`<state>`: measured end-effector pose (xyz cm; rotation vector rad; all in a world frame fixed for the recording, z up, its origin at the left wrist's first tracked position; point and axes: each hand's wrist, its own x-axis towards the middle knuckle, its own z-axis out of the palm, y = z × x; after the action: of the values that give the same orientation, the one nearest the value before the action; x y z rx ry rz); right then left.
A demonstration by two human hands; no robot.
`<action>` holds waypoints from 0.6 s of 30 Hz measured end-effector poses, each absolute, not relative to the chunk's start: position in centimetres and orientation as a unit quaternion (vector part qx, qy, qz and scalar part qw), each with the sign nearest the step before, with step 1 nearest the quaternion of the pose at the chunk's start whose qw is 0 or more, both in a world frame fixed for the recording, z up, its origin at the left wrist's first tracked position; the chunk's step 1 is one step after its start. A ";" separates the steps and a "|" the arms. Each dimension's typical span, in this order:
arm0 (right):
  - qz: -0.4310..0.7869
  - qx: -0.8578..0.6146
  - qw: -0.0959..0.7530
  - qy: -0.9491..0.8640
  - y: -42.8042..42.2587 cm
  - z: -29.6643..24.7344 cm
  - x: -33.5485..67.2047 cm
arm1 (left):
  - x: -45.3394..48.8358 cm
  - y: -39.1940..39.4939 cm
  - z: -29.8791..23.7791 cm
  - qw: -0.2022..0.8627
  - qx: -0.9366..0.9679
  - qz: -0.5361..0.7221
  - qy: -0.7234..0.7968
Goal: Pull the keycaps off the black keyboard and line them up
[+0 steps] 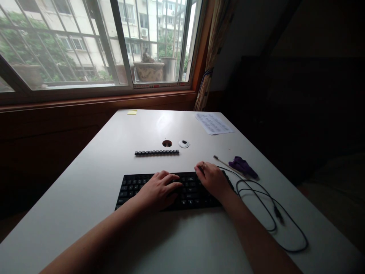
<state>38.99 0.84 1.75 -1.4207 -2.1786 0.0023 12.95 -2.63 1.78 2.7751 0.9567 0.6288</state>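
A white rectangular desk (85,182) stands under a barred window; its near edge is out of view. Toward the near side, midway between the left and right edges, lies a black plastic keyboard (189,190), many of its keys hidden beneath two bare hands.

The left hand (159,189) rests palm down on the keyboard's middle, loosely open, fingers slightly bent and spread, gripping nothing visible. The right hand (212,178) is curled at the keyboard's far right part, thumb and fingertips drawn together; whether something is pinched between them cannot be told. Both forearms are cut off below.

Beyond the keyboard, toward the far edge, sits a straight row of small black keycaps (156,152), their markings unreadable. Near the desk's right edge are a crumpled purple cloth (242,166), a thin brush with a pale handle (228,164), partly covered by the cloth, and a looped black cable (278,214). Printed white papers (214,124), too blurred to read, lie at the far right corner.
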 end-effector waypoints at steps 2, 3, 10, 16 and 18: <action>0.055 -0.552 0.306 -0.774 1.3 1.6 39.8 | 13.0 -2.6 1.8 0.072 0.922 0.205 0.321; 0.089 -0.560 0.323 -0.758 1.5 1.5 40.3 | 13.0 -2.7 1.8 0.073 0.922 0.202 0.322; 0.147 -0.579 0.352 -0.721 2.0 1.1 41.3 | 12.9 -2.7 1.9 0.074 0.922 0.206 0.321; 0.155 -0.574 0.367 -0.716 1.5 1.4 41.1 | 13.0 -2.7 1.8 0.076 0.920 0.206 0.324; 0.175 -0.570 0.377 -0.709 1.3 1.7 41.1 | 13.0 -2.6 1.8 0.080 0.919 0.209 0.325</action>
<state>41.07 1.34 1.65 -1.4564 -1.8130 0.4465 13.02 -2.63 1.83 2.7482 0.9720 0.6246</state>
